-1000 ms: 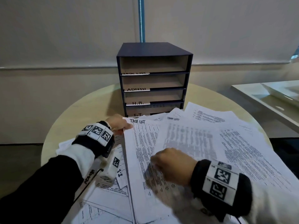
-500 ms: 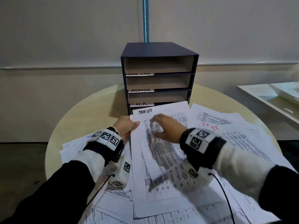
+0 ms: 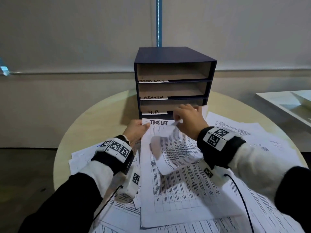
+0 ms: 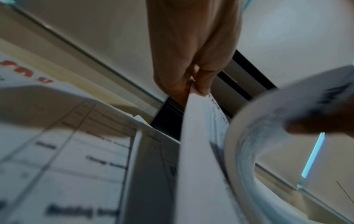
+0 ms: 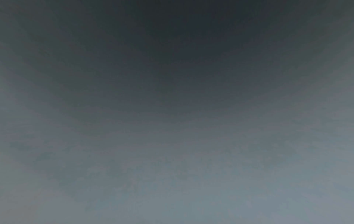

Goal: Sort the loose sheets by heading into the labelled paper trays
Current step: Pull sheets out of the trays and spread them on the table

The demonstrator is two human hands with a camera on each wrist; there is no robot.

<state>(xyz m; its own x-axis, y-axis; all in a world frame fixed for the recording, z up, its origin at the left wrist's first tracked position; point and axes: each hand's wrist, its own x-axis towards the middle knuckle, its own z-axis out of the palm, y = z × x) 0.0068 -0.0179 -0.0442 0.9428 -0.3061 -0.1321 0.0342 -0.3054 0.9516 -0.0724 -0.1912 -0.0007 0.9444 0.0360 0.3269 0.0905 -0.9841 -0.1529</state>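
Sheet in hand: the TASK LIST sheet (image 3: 159, 122) lies flat on the pile, its headed short edge just in front of the foot of the tray unit (image 3: 175, 64), its long axis running from me straight toward the trays
Left hand: my left hand (image 3: 134, 132) pinches the sheet's far left corner, thumb on top, fingers under; the left wrist view shows my fingertips (image 4: 201, 87) closed on the paper's edge
Right hand: my right hand (image 3: 188, 120) is curled round the top of a second sheet (image 3: 176, 152), which bows up and curls back toward me; the right wrist view is dark and shows nothing
Key relation: the TASK LIST tray (image 3: 171, 71) is the top slot, directly above and beyond the heading, so I judge the sheet must rise past the H.R. label (image 3: 154, 112) and ADMIN label (image 3: 154, 97) and go in short edge first; my left hand is the nearer one to lift it
Other sheets: loose pages (image 3: 252, 132) cover the round table (image 3: 101, 118) on both sides
Change: half a second ago my right hand lay spread on the middle of the page; now it has moved up to the top edge and peeled the curled sheet off, while my left hand has kept its corner
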